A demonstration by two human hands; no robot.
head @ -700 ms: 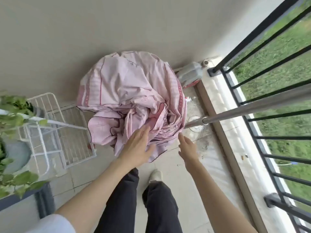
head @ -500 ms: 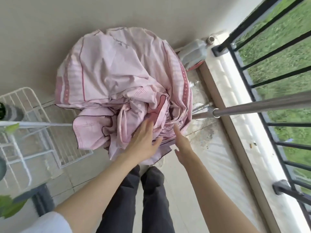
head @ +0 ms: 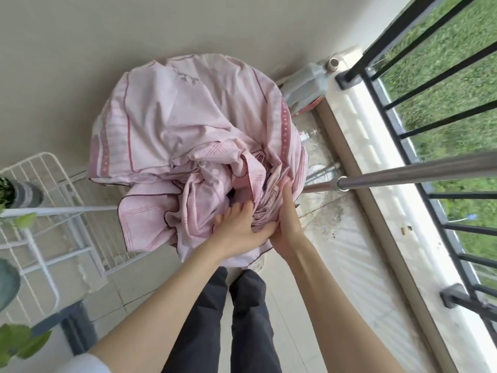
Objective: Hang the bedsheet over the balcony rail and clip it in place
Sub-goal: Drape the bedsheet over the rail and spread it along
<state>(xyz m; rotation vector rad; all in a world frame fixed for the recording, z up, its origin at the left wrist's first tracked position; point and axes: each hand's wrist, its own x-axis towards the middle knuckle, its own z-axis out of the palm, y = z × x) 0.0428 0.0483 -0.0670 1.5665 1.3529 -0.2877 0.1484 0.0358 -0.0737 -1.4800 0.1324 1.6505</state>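
Obstacles, balcony floor: bunched pink bedsheet (head: 193, 146) fills the middle, both hands (head: 236, 227) pressed into its near folds. Left: white wire rack (head: 53, 224) with its tube crossing toward the sheet, potted plant (head: 16, 189) on it. Right: steel pole (head: 403, 173) slants across at hand height, its end just beside the sheet; black balcony rail (head: 435, 146) behind it (bars close-set). Far corner: plastic jug (head: 306, 84) and glass bottles (head: 312, 138). Open passage: bare tiled strip (head: 349, 259) between right forearm and sill.
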